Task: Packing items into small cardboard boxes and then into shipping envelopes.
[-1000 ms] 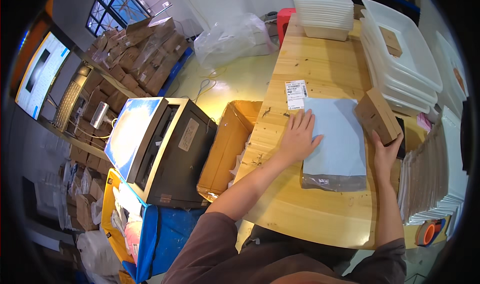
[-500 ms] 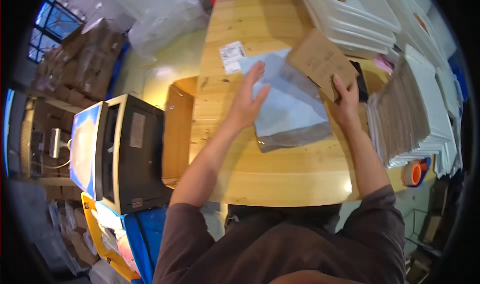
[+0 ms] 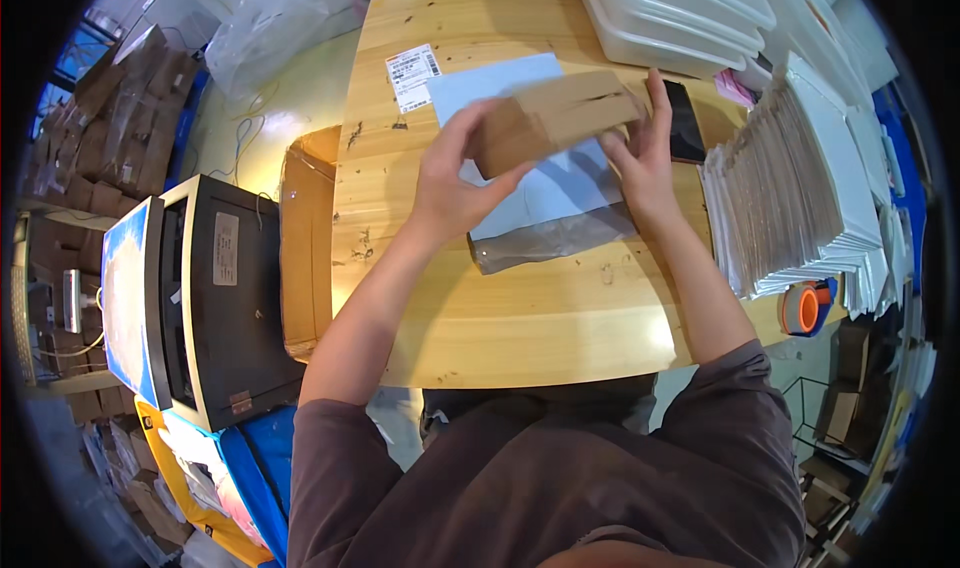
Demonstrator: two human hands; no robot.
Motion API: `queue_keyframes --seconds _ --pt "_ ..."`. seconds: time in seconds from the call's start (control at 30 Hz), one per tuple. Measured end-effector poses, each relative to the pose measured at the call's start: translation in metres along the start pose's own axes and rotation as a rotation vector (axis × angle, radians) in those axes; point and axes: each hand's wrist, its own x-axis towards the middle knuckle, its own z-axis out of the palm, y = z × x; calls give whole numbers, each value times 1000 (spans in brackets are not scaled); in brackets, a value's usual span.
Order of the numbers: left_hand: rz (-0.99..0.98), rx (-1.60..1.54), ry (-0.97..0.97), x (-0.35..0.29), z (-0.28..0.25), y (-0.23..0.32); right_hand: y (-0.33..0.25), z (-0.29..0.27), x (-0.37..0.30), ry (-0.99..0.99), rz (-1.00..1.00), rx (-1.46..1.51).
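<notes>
A small brown cardboard box (image 3: 575,108) is held up between my two hands, tilted above the table. My left hand (image 3: 455,173) grips its left end, thumb below and fingers behind. At its right end, my right hand (image 3: 645,153) holds on with the thumb near the lower edge and one finger stretched upward. Beneath the box lies a mailing bag (image 3: 555,203), pale blue with a grey strip along its near edge. A printed white label (image 3: 412,78) rests on the wood just left of the bag.
Right of my hands lie a black flat object (image 3: 685,123) and a thick stack of white mailing bags (image 3: 790,188). White plastic bins (image 3: 665,43) stand behind. Orange tape (image 3: 801,310) sits at the right edge. An open carton (image 3: 308,248) and a dark cabinet (image 3: 235,288) flank the wooden table (image 3: 520,343).
The box has moved left over the mailing bag and turned. My left hand has come off the bag and taken hold of the box's left end. The view has shifted slightly.
</notes>
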Motion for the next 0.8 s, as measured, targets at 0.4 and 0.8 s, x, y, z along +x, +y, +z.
queue_keyframes --seconds 0.4,0.8 --pt "414 458 -69 2 35 21 -7 16 -32 5 482 710" --pt "-568 -396 77 2 26 23 -7 7 -19 13 465 440"
